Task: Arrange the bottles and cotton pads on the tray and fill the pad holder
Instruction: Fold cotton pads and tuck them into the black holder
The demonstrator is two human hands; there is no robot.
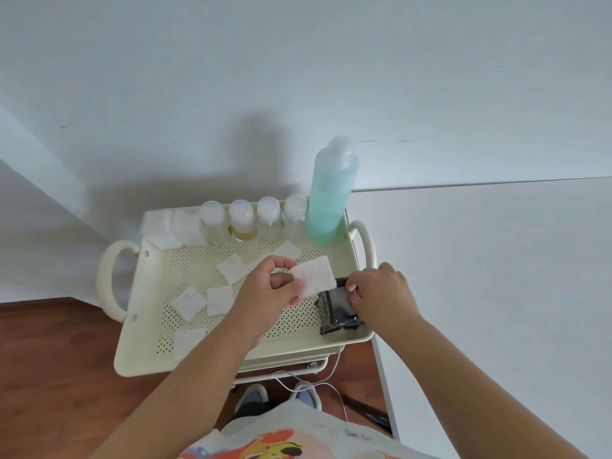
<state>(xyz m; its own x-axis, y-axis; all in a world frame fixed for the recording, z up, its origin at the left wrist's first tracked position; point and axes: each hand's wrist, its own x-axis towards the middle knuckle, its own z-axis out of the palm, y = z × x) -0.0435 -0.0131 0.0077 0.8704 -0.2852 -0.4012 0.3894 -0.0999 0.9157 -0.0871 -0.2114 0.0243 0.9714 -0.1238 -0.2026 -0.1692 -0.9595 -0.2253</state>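
My left hand pinches a white square cotton pad just above the dark pad holder at the tray's right front corner. My right hand grips the holder's right side, and white pads show inside it. Several loose pads lie scattered on the cream perforated tray. A stack of pads sits at the back left corner. Several small clear bottles stand in a row along the back rim, one with yellowish liquid. A tall bottle of green liquid stands at the back right.
The tray tops a cream cart with looped handles on both sides. A white table adjoins on the right and a white wall rises behind. Below lie a wooden floor, a thin white cable and my feet.
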